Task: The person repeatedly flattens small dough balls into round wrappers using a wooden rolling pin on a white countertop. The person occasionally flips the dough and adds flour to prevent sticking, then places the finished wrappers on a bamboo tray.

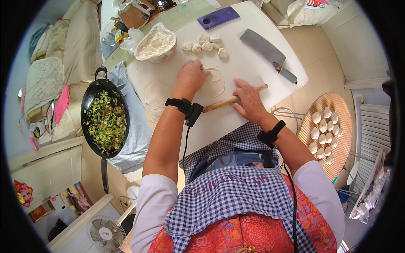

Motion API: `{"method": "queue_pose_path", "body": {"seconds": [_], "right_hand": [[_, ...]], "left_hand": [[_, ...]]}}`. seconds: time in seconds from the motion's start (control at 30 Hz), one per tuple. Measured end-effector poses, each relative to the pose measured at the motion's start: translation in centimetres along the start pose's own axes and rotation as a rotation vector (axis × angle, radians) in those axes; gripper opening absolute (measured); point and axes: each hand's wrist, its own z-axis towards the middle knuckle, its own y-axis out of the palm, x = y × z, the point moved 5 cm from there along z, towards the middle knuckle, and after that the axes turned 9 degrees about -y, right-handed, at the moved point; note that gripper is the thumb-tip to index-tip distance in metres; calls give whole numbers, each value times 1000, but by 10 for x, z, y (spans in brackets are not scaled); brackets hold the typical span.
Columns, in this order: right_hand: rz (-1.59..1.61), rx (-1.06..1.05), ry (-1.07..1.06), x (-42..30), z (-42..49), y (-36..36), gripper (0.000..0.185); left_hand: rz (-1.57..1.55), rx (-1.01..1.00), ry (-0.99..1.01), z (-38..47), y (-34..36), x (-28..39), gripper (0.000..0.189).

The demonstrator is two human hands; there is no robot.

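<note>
A thin round dough wrapper [215,83] lies flat on the white board [177,134]. My left hand [191,76] has its fingers curled at the wrapper's upper left edge, and the fingertips are partly hidden. Just below and right of that wrapper, my right hand [247,97] rests over a wooden rolling pin [218,104] with thumb and fingers around it. Several flattened dough pieces [207,46] sit together beyond my hands. To the left, partly behind my left forearm, rolled wrappers [156,93] overlap. A bowl of flour [157,44] stands at the upper left.
A black pan of chopped filling [106,121] stands left on a grey plastic bag [134,139]. A cleaver [264,47] lies on the board's right side, near a purple phone [218,17]. Filled dumplings [322,126] cover part of a round slatted tray [343,145] at right.
</note>
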Motion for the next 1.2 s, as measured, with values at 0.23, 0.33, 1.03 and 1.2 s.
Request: {"method": "queue_pose_path", "body": {"seconds": [0.23,0.33,1.03,1.2], "right_hand": [[30,5,-27,1,3,0,37],[25,-9,-18,1,4,-1,37],[7,-18,-7,-1,8,1,37],[-17,5,-22,-3,9,1,38]], "left_hand": [[-73,-4,-13,11,-5,-21,24],[-24,41,34,2,-6,-12,20],[-231,-149,-86,-8,-18,-40,22],[-105,-2,-111,-12,-5,-39,19]]}}
